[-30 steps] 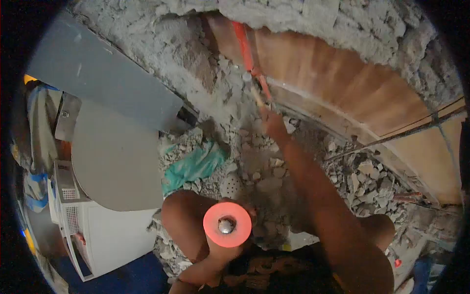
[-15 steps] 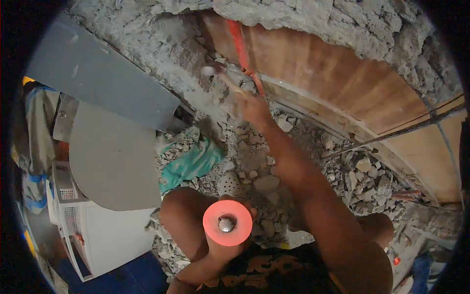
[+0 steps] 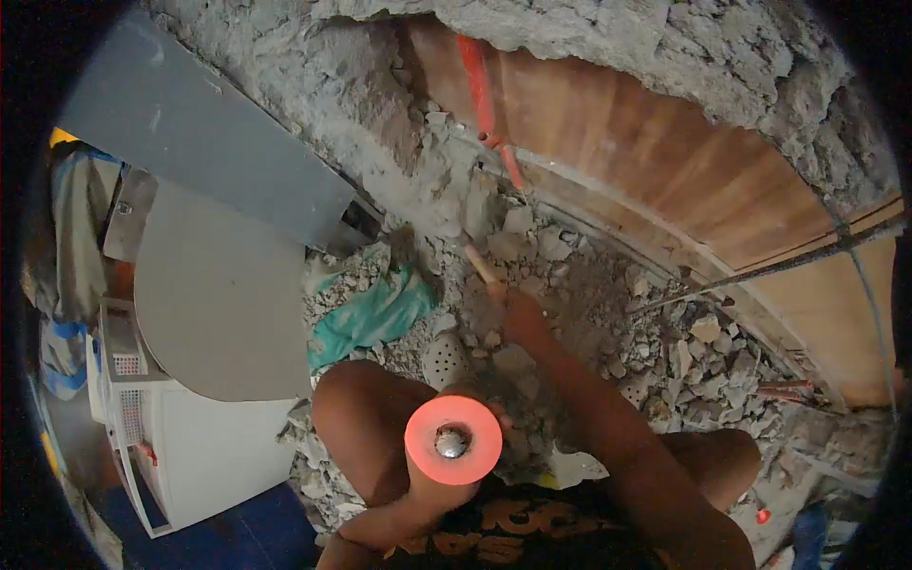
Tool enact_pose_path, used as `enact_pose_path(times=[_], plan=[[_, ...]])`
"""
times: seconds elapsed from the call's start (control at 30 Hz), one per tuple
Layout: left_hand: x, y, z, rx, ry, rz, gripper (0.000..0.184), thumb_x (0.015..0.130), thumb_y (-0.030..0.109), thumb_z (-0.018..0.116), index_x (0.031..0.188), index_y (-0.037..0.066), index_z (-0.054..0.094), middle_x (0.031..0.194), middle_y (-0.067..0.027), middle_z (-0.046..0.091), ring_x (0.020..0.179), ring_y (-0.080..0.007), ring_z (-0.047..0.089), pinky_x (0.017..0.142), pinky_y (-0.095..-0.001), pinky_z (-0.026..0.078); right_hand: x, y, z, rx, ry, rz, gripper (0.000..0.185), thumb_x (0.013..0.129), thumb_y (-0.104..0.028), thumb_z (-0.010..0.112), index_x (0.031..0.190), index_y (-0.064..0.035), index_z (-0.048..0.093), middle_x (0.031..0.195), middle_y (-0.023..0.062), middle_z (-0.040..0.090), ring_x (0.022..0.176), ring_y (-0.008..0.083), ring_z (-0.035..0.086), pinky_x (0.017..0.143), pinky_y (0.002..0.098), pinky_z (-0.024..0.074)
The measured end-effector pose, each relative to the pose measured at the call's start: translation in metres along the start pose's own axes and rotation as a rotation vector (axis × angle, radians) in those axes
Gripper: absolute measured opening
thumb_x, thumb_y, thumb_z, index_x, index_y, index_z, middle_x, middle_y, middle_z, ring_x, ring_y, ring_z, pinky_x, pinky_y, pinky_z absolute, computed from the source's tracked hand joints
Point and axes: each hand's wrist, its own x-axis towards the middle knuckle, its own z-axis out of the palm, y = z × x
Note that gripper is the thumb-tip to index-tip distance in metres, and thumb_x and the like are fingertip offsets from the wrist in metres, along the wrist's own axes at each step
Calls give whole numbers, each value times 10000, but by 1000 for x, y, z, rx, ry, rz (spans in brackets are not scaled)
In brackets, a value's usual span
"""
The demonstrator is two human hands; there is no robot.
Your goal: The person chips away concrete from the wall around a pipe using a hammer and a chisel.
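Note:
My right hand [image 3: 518, 312] is wrapped round the wooden handle of a hammer [image 3: 483, 265], held low over the broken rubble; the hammer's head is blurred against the grey debris. In front of my body, my left hand [image 3: 445, 492] grips a chisel [image 3: 452, 441] seen end-on, its round metal end in the middle of a pink hand guard [image 3: 425, 461]. The guard hides most of my left fingers and the chisel's shaft. A perforated light shoe [image 3: 445, 358] shows just beyond the guard.
Rough concrete [image 3: 608, 38] overhangs wooden panels [image 3: 646, 142] and a red pipe [image 3: 478, 85]. A green bag [image 3: 375, 313] lies in the rubble [image 3: 708, 356]. Grey board [image 3: 214, 133] and a white cabinet [image 3: 228, 456] stand left. A metal bar [image 3: 774, 268] juts in from the right.
My right hand has brought the hammer down and nearer to my body, away from the red pipe. My left hand and the pink guard have shifted slightly to the right in view.

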Motion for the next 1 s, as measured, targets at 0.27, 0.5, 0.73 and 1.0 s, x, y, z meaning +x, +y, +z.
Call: enact_pose_path(times=[0.27,0.5,0.73,1.0], plan=[[6,-4,-6,103,-76,59,342,739,-91,677,1053,-5,573,1029,-101,656,944,-186,644,841,-315,514,86,-10,-33,-54,24,15,268,934,-257,534,1078,-44,610,810,232,623,666,394,605,561,484,488],[7,-11,-19,165,-98,71,418,754,-97,666,1135,-10,519,1063,-123,639,994,-198,636,878,-340,519,38,161,28,-530,-338,244,441,915,-189,519,1342,-85,480,876,185,653,720,323,658,623,491,511],[4,-5,0,-58,-40,28,425,769,-107,652,1155,-9,503,1053,-122,628,988,-221,636,895,-346,520,-41,64,-9,18,-102,572,435,869,-296,622,1165,21,581,945,208,658,838,337,655,760,469,513],[25,74,-13,94,-505,1051,279,698,134,818,910,78,645,895,-88,601,812,-253,602,725,-428,509,-40,62,-43,441,-521,788,428,802,-295,692,1012,73,629,890,171,684,708,287,658,673,407,535]])
